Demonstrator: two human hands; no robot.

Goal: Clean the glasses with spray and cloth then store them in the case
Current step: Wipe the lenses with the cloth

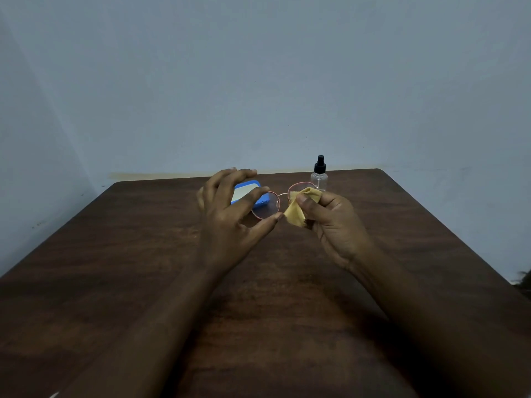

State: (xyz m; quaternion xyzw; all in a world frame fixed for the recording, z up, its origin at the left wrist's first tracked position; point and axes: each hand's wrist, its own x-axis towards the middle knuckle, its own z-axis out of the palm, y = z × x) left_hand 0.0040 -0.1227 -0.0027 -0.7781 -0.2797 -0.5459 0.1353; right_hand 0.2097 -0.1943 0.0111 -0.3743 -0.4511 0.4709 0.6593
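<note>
While our left hand [227, 219] holds the glasses [265, 209] up over the tabletop [143, 254], our right hand [333, 222] works at them with the cloth [297, 214]. The left grip is a narrow pinch: the forefinger sits on the top of one round lens rim and the thumb tip on its lower edge, while the other fingers fan out loosely above and hold nothing. The glasses have a thin reddish metal frame and hang in the air between our two hands, clear of the wood, with the lenses facing us.

The right grip is closed on the yellow cloth. We see the thumb pressing it from the near side against the other lens, which the cloth mostly covers, and a loose corner of cloth hangs down below the thumb. The fingers behind the cloth are hidden from us.

Beyond the left hand lies the blue case [247, 193], partly hidden by our fingers; it shows a pale panel, and we cannot tell whether it is open. A clear spray bottle [319, 176] with a black top stands upright near the far edge of the dark wooden tabletop, just behind the cloth-covered lens. A plain pale wall [258, 81] rises behind it all.
</note>
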